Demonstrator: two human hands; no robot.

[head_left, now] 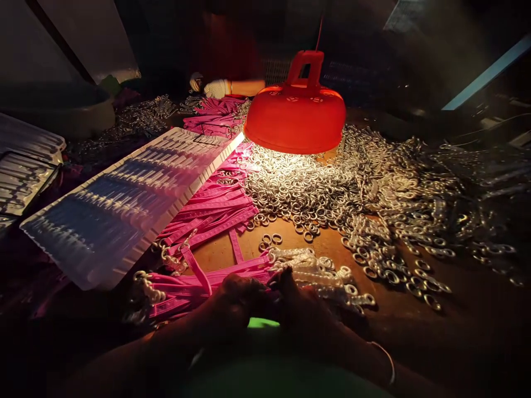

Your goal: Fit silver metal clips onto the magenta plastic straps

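Observation:
My left hand (238,296) and my right hand (294,301) meet low in the middle, both in deep shadow. Their fingers are curled with the tips close together. Whatever they pinch between them is too dark to make out. Just beyond lies a bundle of pink straps (249,268), with silvery ring-ended pieces (149,293) at its left end. More pale pieces ending in rings (327,271) spread to the right of the bundle, behind my right hand. A thin band circles my right wrist.
A red lamp (295,119) hangs low over a heap of metal rings (307,188). More ring-ended pieces (410,221) cover the table (269,226) to the right. A white ridged tray (112,204) slants over pink straps (207,215). Across the table shows another person's arm (246,87).

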